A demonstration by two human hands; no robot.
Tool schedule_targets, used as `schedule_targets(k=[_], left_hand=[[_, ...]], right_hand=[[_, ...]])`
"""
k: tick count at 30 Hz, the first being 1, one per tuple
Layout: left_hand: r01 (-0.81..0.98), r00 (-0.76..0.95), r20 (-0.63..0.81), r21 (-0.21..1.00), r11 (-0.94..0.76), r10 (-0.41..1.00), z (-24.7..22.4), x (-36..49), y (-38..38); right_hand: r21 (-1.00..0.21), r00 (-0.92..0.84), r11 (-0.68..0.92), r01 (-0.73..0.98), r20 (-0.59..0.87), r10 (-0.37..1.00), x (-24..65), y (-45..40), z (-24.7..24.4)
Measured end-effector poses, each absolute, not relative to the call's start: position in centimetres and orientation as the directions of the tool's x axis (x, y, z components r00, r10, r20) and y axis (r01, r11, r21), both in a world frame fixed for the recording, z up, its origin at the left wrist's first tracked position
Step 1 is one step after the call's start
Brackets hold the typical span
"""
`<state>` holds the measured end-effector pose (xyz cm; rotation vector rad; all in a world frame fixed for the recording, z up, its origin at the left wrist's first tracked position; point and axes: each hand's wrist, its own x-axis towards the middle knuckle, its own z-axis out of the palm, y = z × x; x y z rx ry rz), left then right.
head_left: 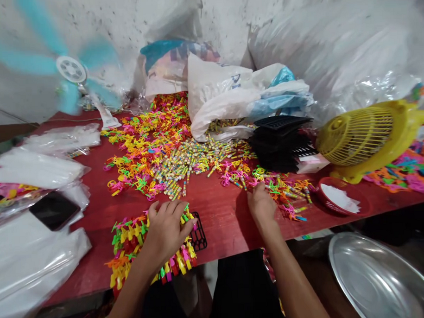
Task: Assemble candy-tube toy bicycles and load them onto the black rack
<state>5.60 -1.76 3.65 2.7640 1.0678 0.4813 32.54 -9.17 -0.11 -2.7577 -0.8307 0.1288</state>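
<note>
My left hand (169, 227) lies with its fingers apart over rows of small colourful plastic pieces (131, 229), which stand in a black grid tray (199, 231) at the table's front edge. At the pile's near edge, my right hand (262, 206) has its fingers drawn together by small colourful pieces and patterned sticks; what it holds, if anything, is too small to make out. A heap of patterned sticks (187, 162) spreads over the middle of the red table (217, 210), beside loose yellow, pink and green plastic pieces (138, 138).
Black trays (277, 145) are stacked right of centre, near a yellow basket (360, 135) and a red bowl (338, 198). A fan (71, 71) spins at the back left. A phone (54, 210) rests on plastic bags. A metal basin (372, 278) sits low at the right.
</note>
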Motion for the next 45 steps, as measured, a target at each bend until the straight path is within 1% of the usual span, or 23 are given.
schedule_targets(k=[2,4,6,7,8,10,12,14,16,18,20,22,24,26,30,32,34,35,36,38,41,43,45], left_hand=[[0.627,0.700,0.238,0.248,-0.739,0.673,3.6,5.6,-1.8],[0.624,0.703,0.225,0.261,-0.737,0.675,3.6,5.5,-1.8],[0.627,0.701,0.209,0.277,-0.729,0.682,3.6,5.3,-1.9],[0.629,0.697,0.202,0.287,-0.723,0.687,3.6,5.3,-2.0],[0.630,0.693,0.198,0.301,-0.716,0.693,3.6,5.3,-2.0],[0.618,0.688,0.197,0.346,-0.706,0.699,3.9,5.4,-2.1],[0.569,0.699,0.200,0.426,-0.703,0.687,4.4,5.8,-2.2],[0.487,0.722,0.202,0.532,-0.693,0.662,5.2,6.4,-2.4],[0.395,0.741,0.199,0.643,-0.656,0.641,6.0,7.0,-2.5],[0.322,0.742,0.198,0.733,-0.599,0.641,6.6,7.3,-2.6],[0.286,0.724,0.220,0.766,-0.575,0.653,6.8,7.5,-2.7],[0.282,0.708,0.274,0.735,-0.617,0.650,6.6,7.5,-2.7],[0.280,0.723,0.326,0.667,-0.690,0.609,6.1,7.6,-2.8],[0.288,0.758,0.331,0.603,-0.744,0.561,5.7,7.5,-3.0],[0.355,0.807,0.274,0.484,-0.800,0.524,5.4,6.6,-3.1],[0.396,0.814,0.244,0.430,-0.812,0.526,5.4,6.0,-3.1],[0.432,0.819,0.209,0.391,-0.813,0.535,5.2,5.4,-2.9],[0.444,0.820,0.193,0.379,-0.812,0.538,5.1,5.2,-2.9],[0.451,0.822,0.180,0.374,-0.811,0.540,4.9,5.1,-2.9],[0.461,0.820,0.166,0.376,-0.804,0.548,4.5,5.0,-2.9],[0.474,0.810,0.156,0.393,-0.788,0.565,4.1,5.0,-2.9],[0.465,0.818,0.146,0.400,-0.790,0.556,4.2,4.9,-2.9],[0.436,0.844,0.136,0.388,-0.812,0.518,4.4,4.7,-3.0]], right_hand=[[-0.390,0.821,-0.751,0.533,0.023,0.571,32.2,-9.5,-0.7],[-0.554,0.833,-0.670,0.495,0.084,0.546,31.6,-10.0,-1.6],[-0.729,0.843,-0.522,0.443,0.141,0.519,30.8,-10.5,-2.4],[-0.817,0.843,-0.422,0.392,0.136,0.520,30.3,-10.8,-2.7],[-0.895,0.834,-0.319,0.313,0.099,0.542,29.7,-11.1,-2.8],[-0.984,0.750,-0.149,0.096,-0.027,0.661,28.2,-11.8,-2.5],[-0.992,0.571,-0.087,-0.094,-0.126,0.811,26.5,-12.5,-1.7],[-0.977,0.381,-0.093,-0.192,-0.161,0.910,25.0,-13.1,-0.5],[-0.967,0.257,-0.097,-0.233,-0.158,0.953,23.8,-13.4,0.7],[-0.968,0.184,-0.092,-0.233,-0.137,0.973,23.0,-13.5,1.6],[-0.976,0.132,-0.082,-0.202,-0.110,0.985,22.6,-13.4,2.2],[-0.982,0.072,-0.091,-0.163,-0.104,0.992,22.3,-13.2,2.4],[-0.985,0.021,-0.110,-0.136,-0.114,0.993,21.9,-13.1,2.0],[-0.988,0.018,-0.108,-0.112,-0.111,0.994,21.6,-13.1,1.1],[-0.998,0.199,-0.049,-0.041,-0.056,0.978,20.5,-13.7,-1.8],[-0.995,0.261,-0.070,-0.075,-0.088,0.961,19.6,-14.1,-3.1],[-0.986,0.270,-0.099,-0.133,-0.132,0.954,18.7,-14.4,-4.0],[-0.987,0.268,-0.096,-0.130,-0.128,0.955,18.3,-14.5,-4.3],[-0.993,0.274,-0.075,-0.094,-0.098,0.957,18.0,-14.6,-4.5],[-0.998,0.291,0.019,0.056,0.034,0.956,17.6,-14.6,-4.5],[-0.932,0.239,0.189,0.309,0.269,0.933,17.6,-14.6,-4.5],[-0.884,0.180,0.232,0.406,0.326,0.928,17.7,-14.7,-4.6],[-0.849,0.145,0.206,0.487,0.311,0.939,17.6,-14.7,-4.8]])
